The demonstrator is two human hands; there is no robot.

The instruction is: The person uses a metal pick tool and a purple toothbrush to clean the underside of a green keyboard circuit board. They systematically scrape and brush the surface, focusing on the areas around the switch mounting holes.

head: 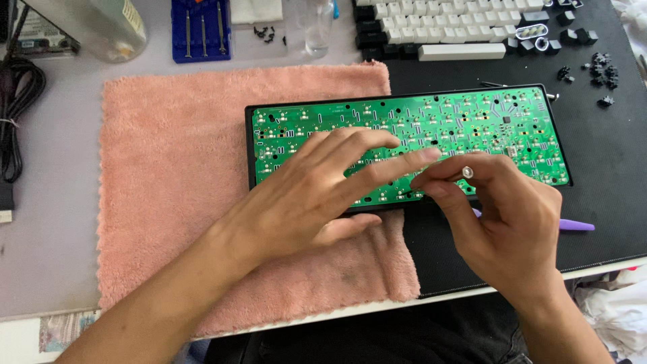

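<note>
A green keyboard circuit board [472, 121] lies face-down in a black frame, partly on a pink towel [175, 168]. My left hand [317, 189] rests flat over the board's near left part, fingers spread, thumb under the front edge. My right hand [499, 209] pinches a small silver screwdriver [467, 172] upright over the board's front middle; only its round top shows. My left fingertips nearly touch the right hand's fingers.
A purple plastic pry tool [573, 226] lies on the black desk mat [606, 182] behind my right hand. White and black keycaps [445, 27] sit at the back, loose black switches [600, 71] at far right. A blue screwdriver set [201, 30], a clear bottle [317, 27] and black cables [17, 108] are nearby.
</note>
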